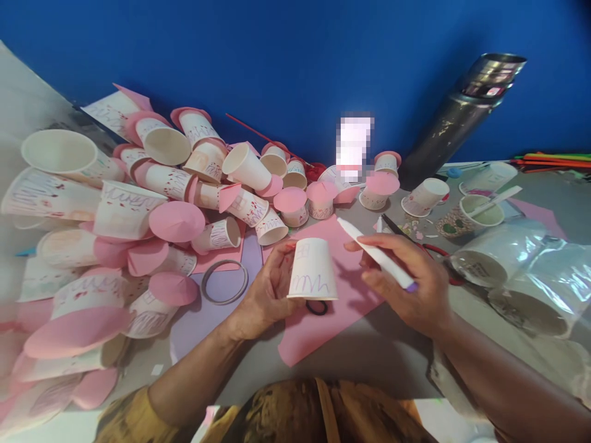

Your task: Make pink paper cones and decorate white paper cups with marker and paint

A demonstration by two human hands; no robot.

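Note:
A white paper cup (pixel 313 266) is held upside down in my left hand (pixel 265 286), its fingers wrapped round the cup's left side. Purple zigzag lines run near its rim, and a small window-like grid is drawn higher up. My right hand (pixel 409 277) grips a white marker (pixel 381 257) with a purple end, its tip pointing up and left, apart from the cup. Beneath both hands lies a sheet of pink paper (pixel 300 344). A small dark ring (pixel 316 307) rests on that sheet, partly hidden by the cup.
Many decorated cups with pink paper cones (pixel 176 221) are heaped on the left. A roll of tape (pixel 225 282) lies on lilac paper. Scissors (pixel 434 249), a cup with a stick (pixel 480 215) and plastic-wrapped cups (pixel 545 271) are on the right. A black flask (pixel 455 123) stands behind.

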